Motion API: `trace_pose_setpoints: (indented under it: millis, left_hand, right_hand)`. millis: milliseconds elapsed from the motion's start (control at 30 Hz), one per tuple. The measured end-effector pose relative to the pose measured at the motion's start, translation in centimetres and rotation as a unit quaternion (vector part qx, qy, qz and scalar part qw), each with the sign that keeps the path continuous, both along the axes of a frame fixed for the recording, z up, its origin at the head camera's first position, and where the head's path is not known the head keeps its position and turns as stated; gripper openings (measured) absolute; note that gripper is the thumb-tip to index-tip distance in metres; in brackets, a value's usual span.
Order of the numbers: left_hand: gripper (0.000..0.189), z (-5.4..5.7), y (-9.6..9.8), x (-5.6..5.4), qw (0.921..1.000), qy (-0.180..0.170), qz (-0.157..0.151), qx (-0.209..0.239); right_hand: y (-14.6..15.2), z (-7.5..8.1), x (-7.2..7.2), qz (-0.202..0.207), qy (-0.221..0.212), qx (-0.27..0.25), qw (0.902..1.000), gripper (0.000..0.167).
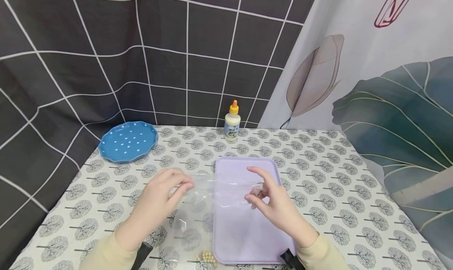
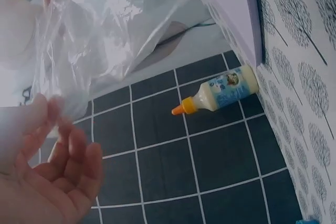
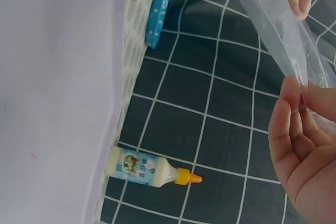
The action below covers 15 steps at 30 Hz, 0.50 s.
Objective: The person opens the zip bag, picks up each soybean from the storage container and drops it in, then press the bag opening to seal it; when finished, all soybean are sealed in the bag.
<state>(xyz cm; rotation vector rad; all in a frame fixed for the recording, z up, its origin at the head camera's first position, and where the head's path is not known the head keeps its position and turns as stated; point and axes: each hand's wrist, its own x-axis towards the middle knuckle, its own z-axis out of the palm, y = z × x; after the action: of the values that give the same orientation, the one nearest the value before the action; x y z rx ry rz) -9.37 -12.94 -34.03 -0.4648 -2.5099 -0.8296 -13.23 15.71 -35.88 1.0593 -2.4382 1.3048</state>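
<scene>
A clear plastic bag (image 1: pixel 199 199) is stretched between both hands, its top edge running across above the tray. My left hand (image 1: pixel 155 201) pinches one top corner between thumb and fingertips. At the opposite corner, my right hand (image 1: pixel 277 207) pinches the film with its thumb and fingers. In the right wrist view the film (image 3: pixel 278 30) runs up from that pinch to the other hand. Low in the head view, several small pale-yellow balls (image 1: pixel 206 257) lie clustered at the bottom of the bag; whether they are inside cannot be told.
A lilac tray (image 1: pixel 247 238) lies under and right of the bag. Behind it stands a glue-like bottle (image 1: pixel 231 126) with an orange-yellow cap. A blue dotted plate (image 1: pixel 128 142) sits at the back left of the tree-print tablecloth (image 1: pixel 315 191). Curtains hang behind.
</scene>
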Motion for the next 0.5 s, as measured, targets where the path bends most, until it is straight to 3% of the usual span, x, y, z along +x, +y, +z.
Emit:
trace_pose_setpoints:
  millis: [200,367,500]
  left_hand:
    - [0.003,-0.1,0.19,-0.03,0.9991,0.031,0.0,0.03]
    - [0.007,0.08,0.23,0.05,0.9972,0.055,0.0,0.05]
    - [0.012,0.33,0.16,0.21,0.9951,0.073,0.009,0.065]
  right_hand:
    - [0.07,0.05,0.12,0.01,-0.015,0.007,0.9998,0.067]
    - [0.16,-0.06,0.12,0.007,0.014,-0.019,0.9997,0.047]
    - [0.15,0.07,0.14,-0.023,0.051,-0.056,0.9968,0.028]
